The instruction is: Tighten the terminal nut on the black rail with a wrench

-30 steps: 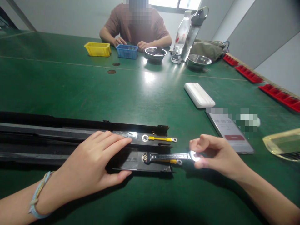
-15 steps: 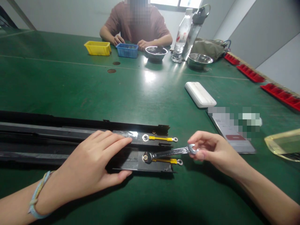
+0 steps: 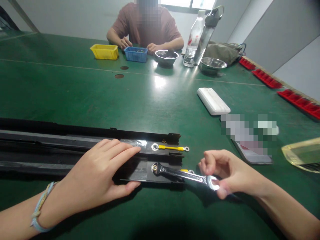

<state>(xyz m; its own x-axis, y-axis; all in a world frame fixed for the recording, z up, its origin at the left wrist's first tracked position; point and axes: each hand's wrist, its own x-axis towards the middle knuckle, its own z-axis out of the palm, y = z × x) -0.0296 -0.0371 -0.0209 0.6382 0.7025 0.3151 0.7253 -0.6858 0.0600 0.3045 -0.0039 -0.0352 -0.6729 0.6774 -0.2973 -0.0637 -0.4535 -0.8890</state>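
Note:
My left hand [image 3: 97, 173] grips two long black metal rails [image 3: 160, 178] lying side by side, with its fingers over the top and the thumb along the near edge. A combination wrench [image 3: 185, 175] has its ring end around the nut [image 3: 154, 168] on the near rail. At its open end, my right hand [image 3: 222, 171] holds the wrench between thumb and fingers. Under the wrench runs a yellow wire with ring terminals, mostly covered. A similar yellow wire [image 3: 171, 148] is fastened by one end to the far rail, its other terminal reaching past the rail's tip.
A white power bank [image 3: 213, 101] and a phone [image 3: 253, 156] lie on the green table [image 3: 112, 96] beyond my right hand. Across it, a co-worker sits behind a yellow bin [image 3: 104, 52], a blue bin [image 3: 136, 55] and a metal bowl [image 3: 166, 61]. Bottles [image 3: 192, 43] stand right of them.
The wrench has swung toward me about the nut, its open end moving down with my right hand. My left hand and the rails stay put.

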